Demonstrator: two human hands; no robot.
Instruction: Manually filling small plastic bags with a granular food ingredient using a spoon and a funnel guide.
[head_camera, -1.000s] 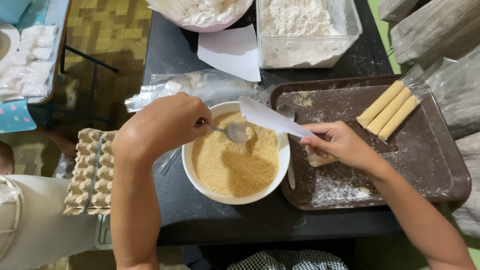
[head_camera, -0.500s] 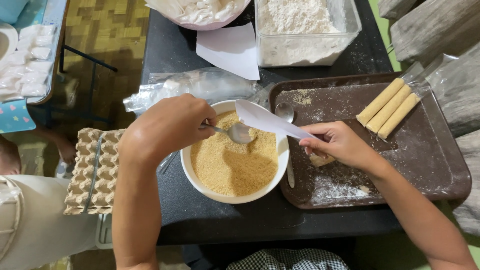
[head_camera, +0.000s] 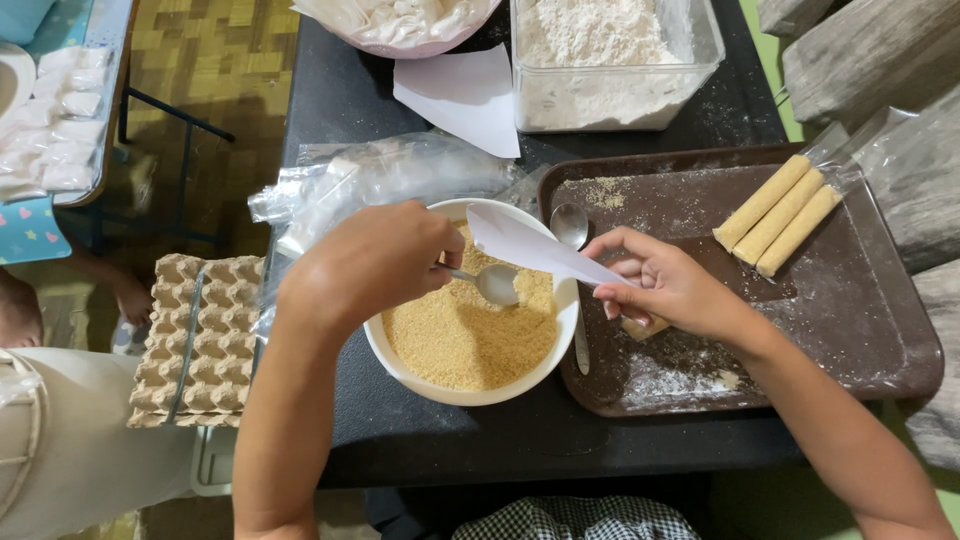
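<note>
My left hand grips a metal spoon whose bowl hovers over the white bowl of golden crumbs. My right hand pinches a thin white wrapper sheet that stretches over the bowl's right rim, above the brown tray. Under that hand a small pale piece lies on the tray. A second spoon rests on the tray's left edge beside the bowl. Three crumb-coated rolls lie side by side at the tray's far right.
A clear tub of flour and a pink bowl of white wrappers stand at the back of the black table. A loose white sheet and crumpled plastic bag lie between. Cardboard egg trays sit left.
The spoon in my left hand has shifted slightly right over the crumbs. My right hand has lifted the wrapper sheet a little toward the bowl's rim.
</note>
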